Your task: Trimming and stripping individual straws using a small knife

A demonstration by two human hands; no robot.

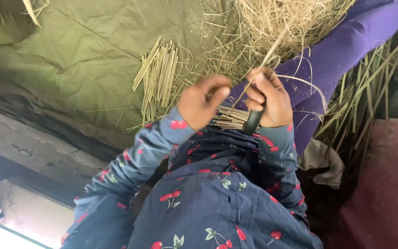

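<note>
No packages, labels, signs or screens anywhere in view

An olive-green cloth (pixel 84 60) carries cut straw sticks (pixel 158 76) and tangled dry grass (pixel 272 23).

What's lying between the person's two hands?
In the head view, a long thin straw strip slants between the left hand and right hand, above a bundle of cut sticks.

Soft, even daylight, no hard shadows; a blown-out white glare sits in the bottom-left corner, and the edges look slightly soft.
</note>
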